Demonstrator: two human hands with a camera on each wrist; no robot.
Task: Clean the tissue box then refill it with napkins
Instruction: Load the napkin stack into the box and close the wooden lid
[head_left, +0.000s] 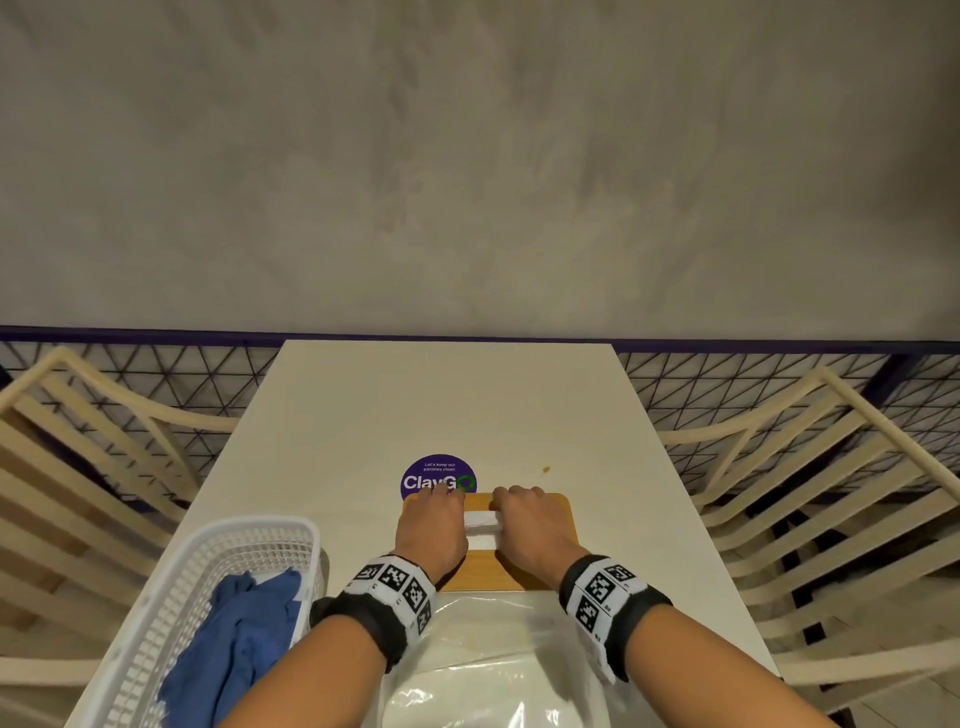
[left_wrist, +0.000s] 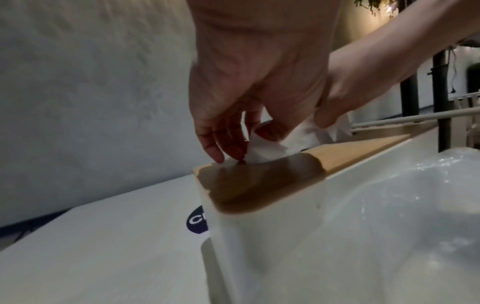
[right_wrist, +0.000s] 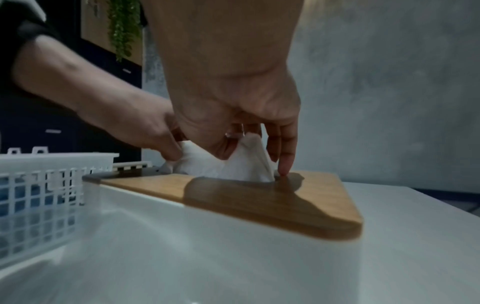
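Observation:
The tissue box (left_wrist: 285, 236) has a white body and a wooden lid (head_left: 545, 566) and stands mid-table. A white napkin (head_left: 480, 522) sticks up out of the lid's slot. My left hand (head_left: 441, 499) pinches the napkin's left end (left_wrist: 262, 150), and its fingertips (left_wrist: 218, 158) touch the lid. At the other end, my right hand (head_left: 511, 501) holds the napkin (right_wrist: 241, 164) between thumb and fingers, with one fingertip (right_wrist: 284, 170) down on the wood (right_wrist: 259, 197). The inside of the box is hidden.
A white plastic basket (head_left: 171, 597) holding a blue cloth (head_left: 234, 634) stands at the near left. A clear plastic bag (head_left: 493, 665) lies between me and the box. A purple ClayGo sticker (head_left: 439, 475) is just beyond the box. Wooden chairs (head_left: 831, 493) flank the table.

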